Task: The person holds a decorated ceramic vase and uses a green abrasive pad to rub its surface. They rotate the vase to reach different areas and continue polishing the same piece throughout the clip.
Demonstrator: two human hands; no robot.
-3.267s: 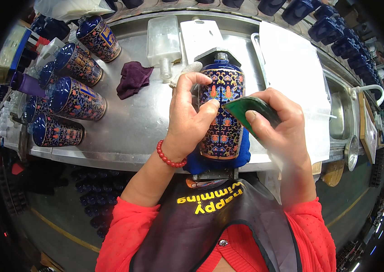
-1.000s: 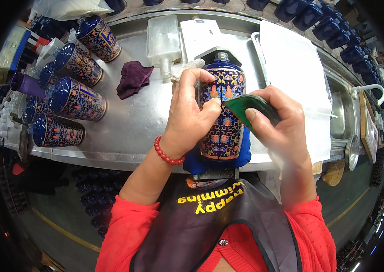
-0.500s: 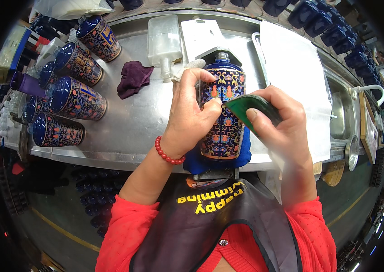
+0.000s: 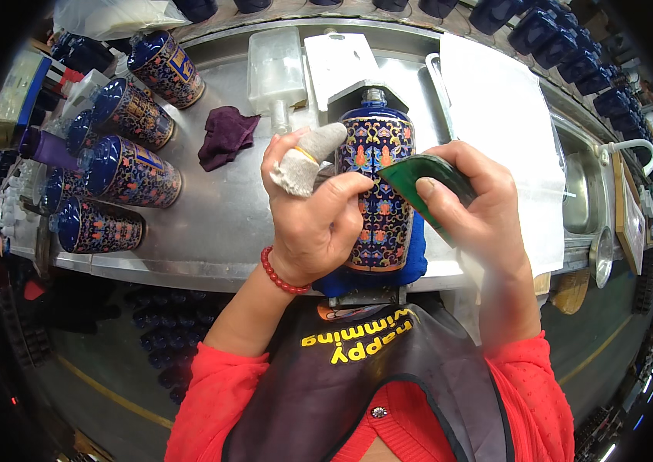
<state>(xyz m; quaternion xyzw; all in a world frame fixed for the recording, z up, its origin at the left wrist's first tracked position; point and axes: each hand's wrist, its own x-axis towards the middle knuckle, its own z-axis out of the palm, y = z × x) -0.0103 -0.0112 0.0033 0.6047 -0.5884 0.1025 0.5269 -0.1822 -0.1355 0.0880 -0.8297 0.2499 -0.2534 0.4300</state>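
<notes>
A blue bottle with orange and gold flower patterns (image 4: 382, 192) lies on a blue cloth (image 4: 416, 262) at the near edge of a steel table (image 4: 219, 223), neck pointing away from me. My left hand (image 4: 315, 208) grips the bottle's left side; its index finger wears a white cloth wrap with a yellow band. My right hand (image 4: 473, 208) holds a dark green pad (image 4: 425, 183) and presses its tip against the bottle's right side.
Several similar blue patterned bottles (image 4: 122, 173) lie in a row at the left. A purple rag (image 4: 225, 137) lies beyond my left hand. A clear plastic container (image 4: 276, 71), a white sheet (image 4: 496, 115) and a sink (image 4: 584, 192) sit behind and right.
Both hands keep their hold on the bottle and the pad. The left index finger has lifted a little. The bottle has not moved.
</notes>
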